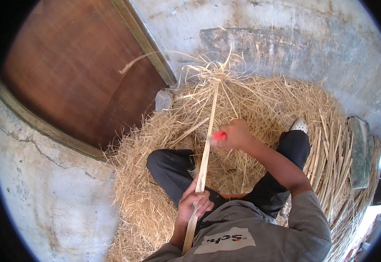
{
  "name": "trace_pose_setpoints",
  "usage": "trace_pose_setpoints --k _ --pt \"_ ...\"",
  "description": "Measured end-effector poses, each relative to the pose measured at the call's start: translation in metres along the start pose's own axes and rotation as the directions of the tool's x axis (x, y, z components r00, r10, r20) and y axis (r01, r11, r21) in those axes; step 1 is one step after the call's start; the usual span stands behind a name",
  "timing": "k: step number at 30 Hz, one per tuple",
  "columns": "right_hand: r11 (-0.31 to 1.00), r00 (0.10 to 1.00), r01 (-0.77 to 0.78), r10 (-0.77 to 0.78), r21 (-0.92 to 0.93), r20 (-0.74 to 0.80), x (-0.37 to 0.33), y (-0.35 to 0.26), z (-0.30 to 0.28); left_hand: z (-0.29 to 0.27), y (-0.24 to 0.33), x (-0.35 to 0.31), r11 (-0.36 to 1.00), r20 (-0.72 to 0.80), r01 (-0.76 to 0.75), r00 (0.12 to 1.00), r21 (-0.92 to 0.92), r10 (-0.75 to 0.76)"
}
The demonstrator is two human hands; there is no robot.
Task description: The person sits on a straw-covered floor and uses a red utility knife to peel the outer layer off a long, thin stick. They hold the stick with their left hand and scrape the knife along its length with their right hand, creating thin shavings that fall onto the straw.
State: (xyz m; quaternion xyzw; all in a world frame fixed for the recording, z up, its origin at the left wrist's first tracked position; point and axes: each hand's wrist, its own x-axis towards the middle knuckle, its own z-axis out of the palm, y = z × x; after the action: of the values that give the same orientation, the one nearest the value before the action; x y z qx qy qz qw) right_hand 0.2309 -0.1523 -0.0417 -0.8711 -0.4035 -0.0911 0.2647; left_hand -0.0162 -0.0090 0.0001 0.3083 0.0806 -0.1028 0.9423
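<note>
A long, pale, flat cane strip (203, 166) runs from my lap up across the straw, its far end frayed into thin curled shavings (216, 72). My left hand (193, 206) is closed around its lower part, close to my body. Farther up, my right hand (239, 133) is closed on a small red-handled tool (219, 136), which meets the right side of the strip. The tool's working end is blurred and partly hidden, so its kind is unclear.
Loose straw-like shavings (151, 196) are heaped around my bent legs. Long dry stalks (326, 161) lie at the right beside a greenish block (359, 150). A brown door panel (81, 65) stands at the left, a stained wall (286, 48) beyond, with a grey stone (163, 100) between.
</note>
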Motion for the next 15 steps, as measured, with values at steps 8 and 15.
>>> trace_pose_setpoints --k 8,15 --pt "0.995 0.997 -0.027 0.033 -0.096 0.064 0.003 -0.005 -0.01 0.0 0.004 0.003 0.997 -0.024 0.018 1.0 0.078 -0.016" --pt "0.954 0.954 -0.278 0.26 0.113 0.146 0.025 0.017 -0.025 -0.003 0.001 -0.004 0.998 -0.013 0.047 0.999 0.044 -0.046"
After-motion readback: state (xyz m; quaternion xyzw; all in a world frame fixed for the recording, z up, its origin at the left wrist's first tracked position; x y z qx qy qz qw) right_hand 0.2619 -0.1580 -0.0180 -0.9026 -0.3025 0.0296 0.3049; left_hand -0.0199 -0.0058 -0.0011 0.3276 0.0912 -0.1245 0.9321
